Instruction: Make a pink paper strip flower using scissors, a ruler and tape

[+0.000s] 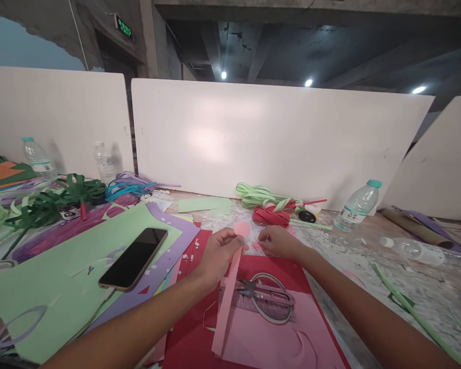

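Observation:
A long pink paper strip (229, 302) is pinched between the thumb and fingers of my left hand (223, 252). At the strip's upper end, a rounded pink paper piece (242, 229) shows above my thumb. My right hand (278, 241) is closed just to the right, its fingertips pinching a small pink paper piece (257, 246) low over the table. Below both hands, pink-handled scissors (267, 294) and a roll of tape (273, 320) lie on pink paper (269, 338), which rests on red sheets (190, 328).
A phone (134, 259) lies on green paper (61, 277) to the left. Beyond my hands are a red ribbon bundle (271, 217) and a green ribbon bundle (253, 196). A water bottle (357, 207) leans at the right, near a white partition (292, 138).

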`<state>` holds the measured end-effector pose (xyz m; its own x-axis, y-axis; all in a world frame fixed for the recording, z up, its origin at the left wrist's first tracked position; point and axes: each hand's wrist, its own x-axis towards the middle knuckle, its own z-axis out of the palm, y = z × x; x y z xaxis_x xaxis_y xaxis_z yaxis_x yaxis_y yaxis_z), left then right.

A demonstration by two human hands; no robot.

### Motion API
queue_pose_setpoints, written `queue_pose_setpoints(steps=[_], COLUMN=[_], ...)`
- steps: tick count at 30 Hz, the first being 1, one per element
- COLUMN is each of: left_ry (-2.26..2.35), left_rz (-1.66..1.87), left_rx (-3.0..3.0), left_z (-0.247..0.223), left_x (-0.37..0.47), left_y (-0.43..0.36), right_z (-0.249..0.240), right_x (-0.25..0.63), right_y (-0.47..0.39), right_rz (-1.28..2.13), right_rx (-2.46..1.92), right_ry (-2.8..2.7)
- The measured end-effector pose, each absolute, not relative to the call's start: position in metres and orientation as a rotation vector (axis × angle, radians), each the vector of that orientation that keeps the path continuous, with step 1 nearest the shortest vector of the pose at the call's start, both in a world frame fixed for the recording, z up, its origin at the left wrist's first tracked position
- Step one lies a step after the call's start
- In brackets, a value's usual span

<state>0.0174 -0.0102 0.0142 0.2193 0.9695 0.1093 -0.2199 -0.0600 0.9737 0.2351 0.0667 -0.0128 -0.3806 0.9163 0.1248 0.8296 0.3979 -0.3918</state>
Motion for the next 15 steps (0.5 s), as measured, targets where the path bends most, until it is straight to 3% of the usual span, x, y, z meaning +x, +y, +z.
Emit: queue_pose_setpoints(steps=[9,15], left_ry=[0.901,0.895], left_rz=[1.177,1.192], left_rx=[1.208,1.247], left_z=[0.014,0.013], left_x=[0.016,0.016], left_y=[-0.011,-0.01], right_z=[0.019,0.063], right_x=[0.233,0.226], right_y=[0.058,0.017], right_rz=[0.497,0.892], right_rx=[-1.363,-1.059], right_ry=[-1.882,-1.62])
